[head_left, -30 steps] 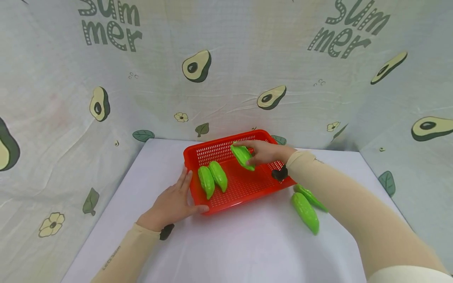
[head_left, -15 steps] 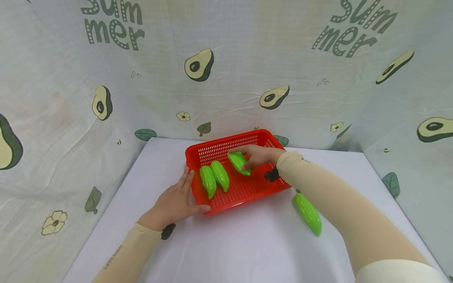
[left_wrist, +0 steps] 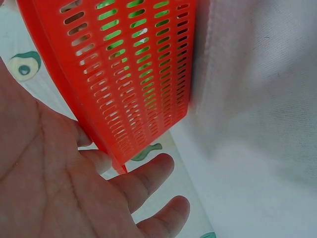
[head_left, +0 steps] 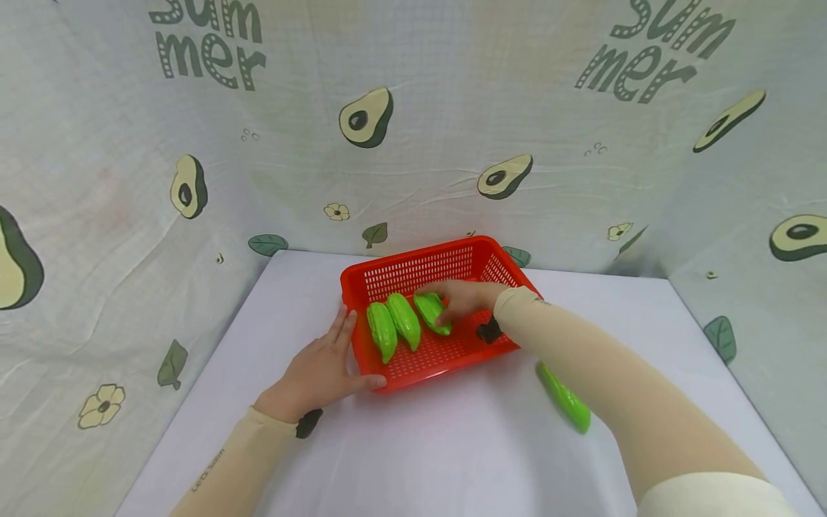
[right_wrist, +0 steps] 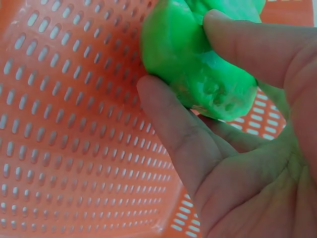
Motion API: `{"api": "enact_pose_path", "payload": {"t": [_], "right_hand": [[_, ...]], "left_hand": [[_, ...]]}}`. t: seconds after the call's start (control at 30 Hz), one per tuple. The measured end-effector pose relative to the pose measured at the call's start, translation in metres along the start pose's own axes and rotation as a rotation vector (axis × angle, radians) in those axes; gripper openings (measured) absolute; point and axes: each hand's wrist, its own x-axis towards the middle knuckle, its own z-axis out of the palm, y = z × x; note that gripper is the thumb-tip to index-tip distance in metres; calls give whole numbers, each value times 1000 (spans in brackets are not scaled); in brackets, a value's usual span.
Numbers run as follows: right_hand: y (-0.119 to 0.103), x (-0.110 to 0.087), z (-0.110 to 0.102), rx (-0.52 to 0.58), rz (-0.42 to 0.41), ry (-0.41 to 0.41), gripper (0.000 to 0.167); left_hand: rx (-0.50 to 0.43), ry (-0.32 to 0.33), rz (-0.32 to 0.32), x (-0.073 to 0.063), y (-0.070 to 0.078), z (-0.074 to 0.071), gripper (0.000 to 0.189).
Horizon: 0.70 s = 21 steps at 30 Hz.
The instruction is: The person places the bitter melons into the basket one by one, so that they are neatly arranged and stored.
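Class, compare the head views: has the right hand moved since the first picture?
Yes: against the nearest printed avocado above it, the right hand, holding a bitter melon, has moved left and down in the head view.

It seems to be a small curtained work booth, though the kind of room beyond is hidden. Pale fabric (head_left: 426, 108) walls in the back and both sides of a white cloth-covered table (head_left: 400, 445). Its cheerful print, with avocado halves (head_left: 366, 118), leaves (head_left: 173, 364), flowers (head_left: 101, 406) and "summer" lettering (head_left: 209, 54), resembles household curtain material.
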Motion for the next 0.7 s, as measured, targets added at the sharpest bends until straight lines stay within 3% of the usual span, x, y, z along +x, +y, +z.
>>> {"api": "enact_pose_path", "payload": {"t": [0.37, 0.7], "right_hand": [[0, 5, 8, 6, 18, -24, 74], [-3, 8, 11, 4, 17, 8, 75]], "left_hand": [[-13, 5, -2, -1, 0, 1, 126], [-18, 6, -2, 0, 0, 1, 129]]}}
